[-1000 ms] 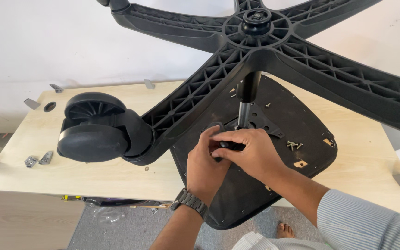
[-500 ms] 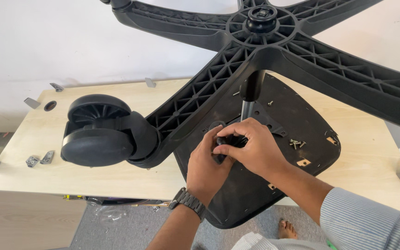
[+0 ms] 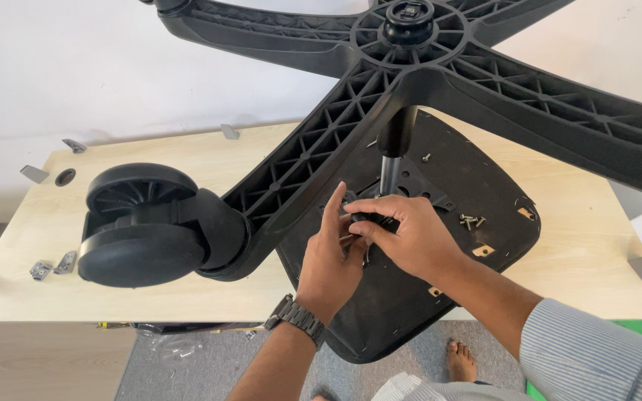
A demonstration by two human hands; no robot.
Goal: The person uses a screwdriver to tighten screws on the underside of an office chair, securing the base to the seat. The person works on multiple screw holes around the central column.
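Pale wood table [image 3: 187, 297] at frame centre: I am seeing right hand [image 3: 403, 238] pinching a black knob [image 3: 362, 219] under the seat pan [image 3: 455, 260]; left hand [image 3: 332, 256] bracing it, fingers apart.

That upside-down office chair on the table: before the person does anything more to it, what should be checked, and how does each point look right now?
1. Seat resting flat on the table: ok over most of it, though its near edge hangs past the table edge.
2. Right hand gripping the small black part by the metal column: ok, fingers closed on it.
3. Left hand steadying the same spot: ok, fingers open against it.
4. Loose screws within reach on the seat: ok.
5. Caster wheel clear of both hands: ok.
6. Part seated properly on the mechanism: cannot tell, the hands cover it.
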